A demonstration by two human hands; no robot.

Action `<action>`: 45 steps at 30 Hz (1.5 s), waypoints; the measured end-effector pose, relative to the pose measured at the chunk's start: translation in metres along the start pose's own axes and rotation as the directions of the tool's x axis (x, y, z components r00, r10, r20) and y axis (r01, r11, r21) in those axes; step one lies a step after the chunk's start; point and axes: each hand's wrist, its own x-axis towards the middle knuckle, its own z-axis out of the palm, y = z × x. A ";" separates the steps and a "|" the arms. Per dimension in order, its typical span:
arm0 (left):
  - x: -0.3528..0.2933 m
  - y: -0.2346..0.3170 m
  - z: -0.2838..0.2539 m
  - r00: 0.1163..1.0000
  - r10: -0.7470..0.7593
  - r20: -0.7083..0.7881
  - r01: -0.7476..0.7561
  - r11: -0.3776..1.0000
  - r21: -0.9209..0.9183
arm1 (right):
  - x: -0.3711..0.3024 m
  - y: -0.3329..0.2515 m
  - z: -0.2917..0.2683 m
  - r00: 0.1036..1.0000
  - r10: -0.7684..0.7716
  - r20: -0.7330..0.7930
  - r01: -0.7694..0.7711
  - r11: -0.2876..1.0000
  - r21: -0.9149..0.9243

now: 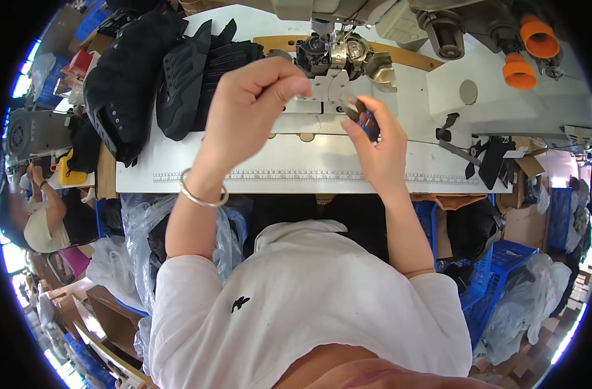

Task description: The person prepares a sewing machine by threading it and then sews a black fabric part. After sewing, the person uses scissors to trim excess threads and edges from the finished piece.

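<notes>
Table [289, 155]: black pieces [182, 91] beside left hand [247, 113].

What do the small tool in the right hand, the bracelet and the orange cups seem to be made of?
Small tool: probably metal, judging by its greyish sheen; its blue part may be plastic, but much is hidden.
Bracelet: likely polished, silver-coloured metal, with bright highlights along a smooth band.
Orange cups: likely moulded plastic, with even colour and smooth surfaces.
</notes>
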 end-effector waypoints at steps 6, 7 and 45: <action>-0.020 0.011 0.048 0.993 0.103 -0.051 -0.093 0.981 0.171 | 0.032 -0.019 -0.001 0.922 -0.384 -0.041 0.359 0.890 -0.280; -0.025 0.017 0.057 0.991 0.124 -0.050 -0.113 0.975 0.190 | 0.037 -0.015 -0.004 0.909 -0.415 -0.047 0.382 0.872 -0.307; -0.048 -0.021 0.081 0.988 -0.048 -0.145 0.047 0.999 -0.013 | 0.044 -0.001 -0.008 0.811 -0.585 -0.033 0.514 0.738 -0.437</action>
